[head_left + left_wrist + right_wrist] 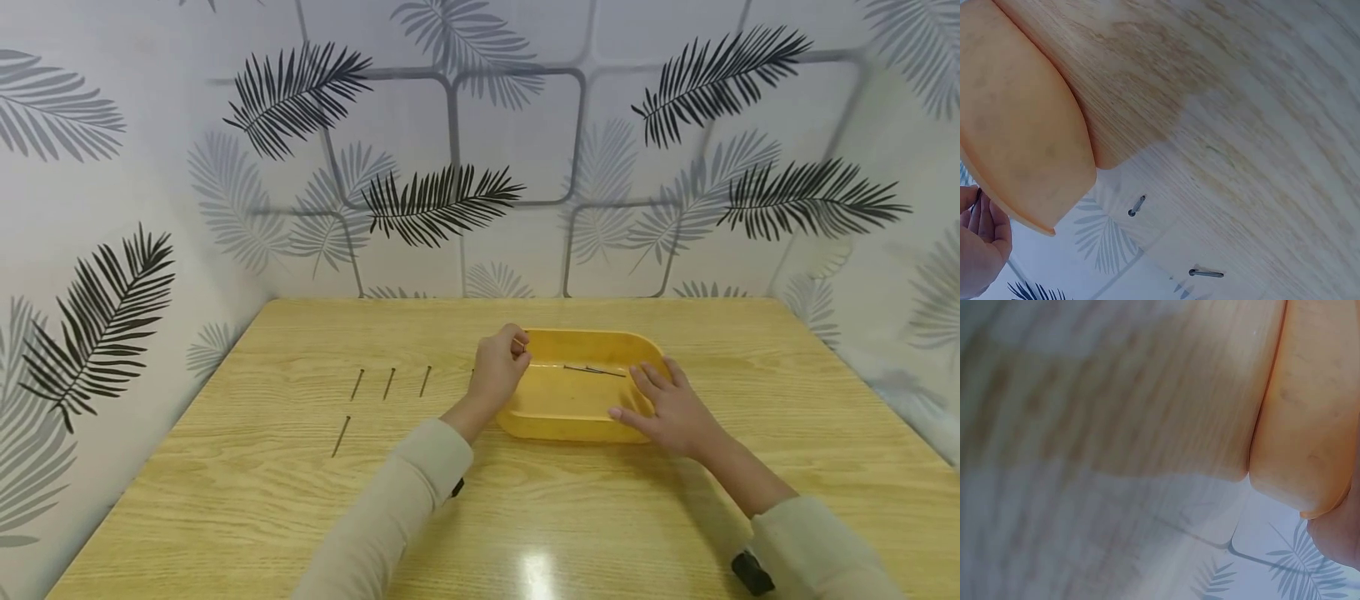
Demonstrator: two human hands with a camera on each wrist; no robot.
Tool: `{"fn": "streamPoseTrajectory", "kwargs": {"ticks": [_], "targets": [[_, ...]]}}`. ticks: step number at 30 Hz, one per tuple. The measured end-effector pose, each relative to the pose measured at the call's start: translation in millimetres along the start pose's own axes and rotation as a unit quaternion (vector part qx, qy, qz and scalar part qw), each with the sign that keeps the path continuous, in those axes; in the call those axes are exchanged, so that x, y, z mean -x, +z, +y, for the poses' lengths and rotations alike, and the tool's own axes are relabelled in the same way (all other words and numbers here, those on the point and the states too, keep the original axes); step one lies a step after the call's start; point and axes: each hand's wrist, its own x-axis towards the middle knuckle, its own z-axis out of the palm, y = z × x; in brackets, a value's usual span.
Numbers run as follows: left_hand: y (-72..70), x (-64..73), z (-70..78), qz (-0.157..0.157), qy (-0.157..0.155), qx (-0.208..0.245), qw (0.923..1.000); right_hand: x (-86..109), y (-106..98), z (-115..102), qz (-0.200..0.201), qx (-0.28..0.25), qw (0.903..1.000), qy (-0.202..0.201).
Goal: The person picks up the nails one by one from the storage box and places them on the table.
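A yellow plastic tray [572, 428] stands on the wooden table, with dark nails [594, 371] lying crossed on its floor. At the tray's left end is my left hand [498, 367], its thumb and fingers pinched together by the rim. In the left wrist view, a dark sliver of a nail [978, 197] shows between those fingertips; most of it is hidden. My right hand [670, 408] rests on the tray's right end with fingers spread, some over the inside wall. The right wrist view shows only part of this hand [1338, 534] against the tray's side.
Left of the tray, a row of nails [389, 383] lies on the table [247, 467], spaced apart and slanting alike. One in that row is mostly covered by my left hand. Nearer me lies a single nail [341, 437]. A leaf-patterned wall [510, 242] rises behind the table.
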Motion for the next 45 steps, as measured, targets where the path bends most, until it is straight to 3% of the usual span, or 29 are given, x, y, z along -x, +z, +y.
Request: {"fn": "streamPoseTrajectory", "kwargs": {"ticks": [8,18,29,40,45], "targets": [[-9.7,-0.6,-3.4,0.019,-0.038,0.033,0.9985,-0.5,-5,-3,-0.035,0.012,0.9991,0.022],[-23.6,5.1,-14.5,0.026,-0.074,0.024,0.9966,1.1,-6,-5,-0.032,-0.001,0.999,0.032],[-40.7,11.1,-23.5,0.054,-0.123,0.054,0.9894,-1.1,-7,-2,-0.047,-0.018,0.9977,0.045],[-53.2,19.8,-32.0,0.05,-0.135,0.022,0.9893,-2.7,-7,-3,-0.057,-0.027,0.9965,0.055],[-58.7,24.9,-33.3,0.038,-0.163,-0.001,0.986,-1.4,-6,-4,-0.055,-0.019,0.9968,0.055]]}}
